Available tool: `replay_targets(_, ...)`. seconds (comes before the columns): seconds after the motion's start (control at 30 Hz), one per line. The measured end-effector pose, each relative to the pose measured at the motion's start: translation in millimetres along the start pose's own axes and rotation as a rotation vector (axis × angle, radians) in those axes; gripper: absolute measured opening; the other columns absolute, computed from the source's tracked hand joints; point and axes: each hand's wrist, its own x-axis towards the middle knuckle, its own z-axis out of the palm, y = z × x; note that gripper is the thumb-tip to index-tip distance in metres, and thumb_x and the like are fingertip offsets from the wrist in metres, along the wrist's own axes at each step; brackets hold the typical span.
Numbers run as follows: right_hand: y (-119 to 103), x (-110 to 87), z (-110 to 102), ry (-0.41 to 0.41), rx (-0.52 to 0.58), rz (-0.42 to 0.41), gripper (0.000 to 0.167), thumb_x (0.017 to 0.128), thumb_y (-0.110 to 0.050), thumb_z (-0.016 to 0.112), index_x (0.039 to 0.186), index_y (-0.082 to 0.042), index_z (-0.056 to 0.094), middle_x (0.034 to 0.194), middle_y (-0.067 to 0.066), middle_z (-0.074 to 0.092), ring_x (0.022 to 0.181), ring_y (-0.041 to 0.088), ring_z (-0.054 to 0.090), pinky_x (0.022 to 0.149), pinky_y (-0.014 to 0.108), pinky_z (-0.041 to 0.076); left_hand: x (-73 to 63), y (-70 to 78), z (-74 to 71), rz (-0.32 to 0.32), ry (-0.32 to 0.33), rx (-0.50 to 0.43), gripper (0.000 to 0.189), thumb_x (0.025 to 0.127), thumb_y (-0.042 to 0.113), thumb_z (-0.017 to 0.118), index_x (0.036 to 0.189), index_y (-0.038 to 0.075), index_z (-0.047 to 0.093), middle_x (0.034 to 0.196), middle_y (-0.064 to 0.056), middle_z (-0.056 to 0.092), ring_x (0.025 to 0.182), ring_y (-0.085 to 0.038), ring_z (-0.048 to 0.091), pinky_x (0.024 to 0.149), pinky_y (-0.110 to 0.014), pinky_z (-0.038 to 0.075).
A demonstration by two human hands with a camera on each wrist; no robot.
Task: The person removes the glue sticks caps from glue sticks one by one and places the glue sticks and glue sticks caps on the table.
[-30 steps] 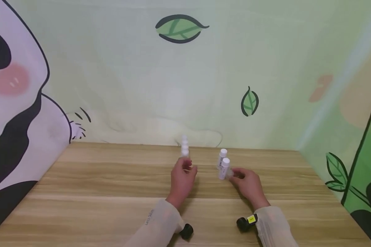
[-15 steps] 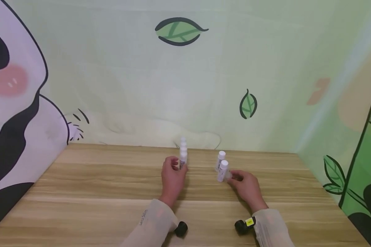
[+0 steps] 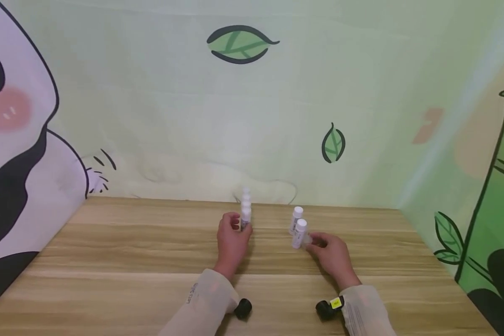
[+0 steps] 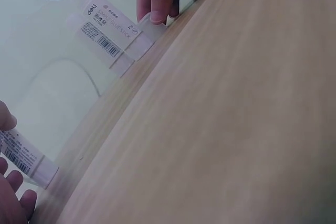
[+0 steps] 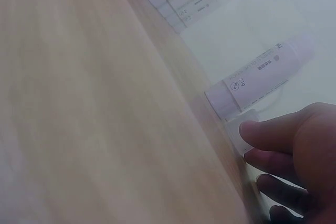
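Glue sticks (image 3: 299,234), smooth white cylinders, wood-grained table (image 3: 151,261)

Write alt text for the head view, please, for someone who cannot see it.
The left hand curls around the nearest glue stick in a row on a wooden table, while the right hand pinches a translucent piece beside two upright white glue sticks. Behind, a green backdrop shows a panda.

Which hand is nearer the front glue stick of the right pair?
Right. The right hand is just right of that glue stick, pinching a small translucent piece beside it; the left hand is farther left, at the other row of glue sticks.
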Motion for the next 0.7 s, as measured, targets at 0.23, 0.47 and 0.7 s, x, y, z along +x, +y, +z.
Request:
replay_targets(0.23, -1.8, 0.6, 1.6, -0.004, -0.005, 0.002, 0.038, 0.087, -0.021, 0.071, 0.122, -0.006, 0.065, 0.113, 0.013, 0.069, 0.105, 0.027, 0.064, 0.091, 0.046, 0.052, 2.9, -1.9, -0.1, 0.000, -0.018, 0.014, 0.032, 0.079, 0.010, 0.073, 0.105, 0.007, 0.055, 0.096, -0.010, 0.058, 0.088, -0.023, 0.056, 0.080, -0.034, 0.049)
replay_targets(0.47, -2.4, 0.6, -0.8, 0.001, 0.001, 0.004, 0.038, 0.087, -0.021, 0.071, 0.121, -0.005, 0.065, 0.114, 0.013, 0.069, 0.106, 0.028, 0.064, 0.091, 0.046, 0.051, 3.4, 2.1, 0.8, 0.018, -0.021, -0.002, 0.030, 0.078, 0.008, 0.073, 0.103, 0.006, 0.056, 0.094, -0.011, 0.060, 0.089, -0.024, 0.058, 0.079, -0.035, 0.049)
replay_targets(0.7, -1.4, 0.5, -0.5, -0.009, -0.007, 0.010, 0.038, 0.088, -0.022, 0.070, 0.122, -0.005, 0.064, 0.114, 0.013, 0.069, 0.106, 0.027, 0.064, 0.091, 0.046, 0.052, 2.3, 1.0, 1.3, 0.016, -0.016, 0.007, 0.029, 0.078, 0.007, 0.073, 0.102, 0.006, 0.056, 0.092, -0.011, 0.059, 0.088, -0.024, 0.058, 0.078, -0.034, 0.048)
